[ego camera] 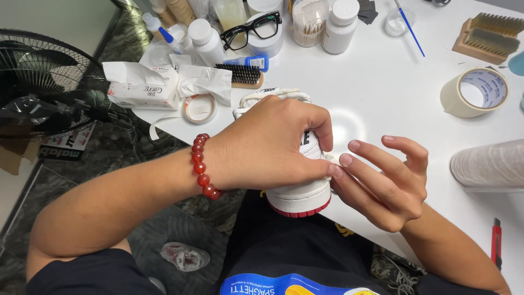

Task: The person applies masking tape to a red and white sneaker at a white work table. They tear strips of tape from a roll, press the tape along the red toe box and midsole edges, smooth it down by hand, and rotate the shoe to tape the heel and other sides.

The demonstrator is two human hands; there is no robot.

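While the left hand [267,145] clamps the white sneaker [300,188] at the near edge of the white surface [382,93], heel toward the body, the right hand [385,177] is half-open, fingertips on the heel; looks light, upper soft, red-edged sole stiff: grip midfoot

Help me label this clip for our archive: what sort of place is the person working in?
Probably a small shoe cleaning or repair workbench. The left hand grips a white sneaker with a red sole edge on a white table strewn with a bristle brush, masking tape roll and plastic bottles.
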